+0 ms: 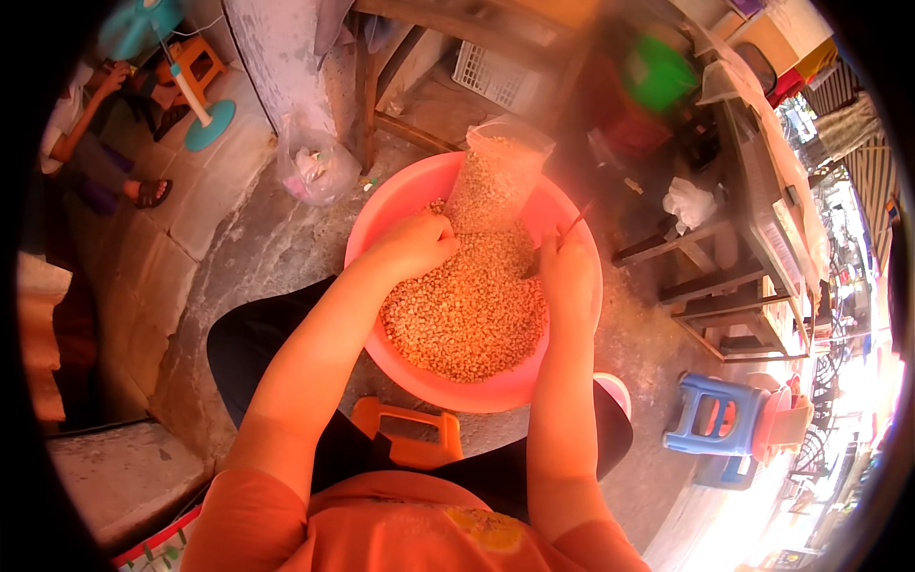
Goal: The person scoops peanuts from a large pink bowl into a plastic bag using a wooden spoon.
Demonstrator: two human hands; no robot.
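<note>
A wide pink plastic basin (367, 224) between my knees holds a heap of golden-brown kernels or grains (467, 315). At its far side a clear plastic bag (500, 176), filled with the same grains, rests on the heap and leans on the rim. My left hand (419, 246) is closed at the bag's lower left corner, over the grains; what its fingers grip, if anything, is hidden. Over the basin's right side, my right hand (568, 272) is closed around a thin stick-like tool (578, 219), whose tip points up and away. Something dark shows beside those fingers.
An orange stool (410, 434) stands beneath me. A knotted clear bag (317, 167) lies beyond the basin's left side. Wooden tables (753, 257) are on the right, near a blue stool (713, 415). A seated person's sandalled foot (151, 194) and a teal fan base (211, 126) are far left.
</note>
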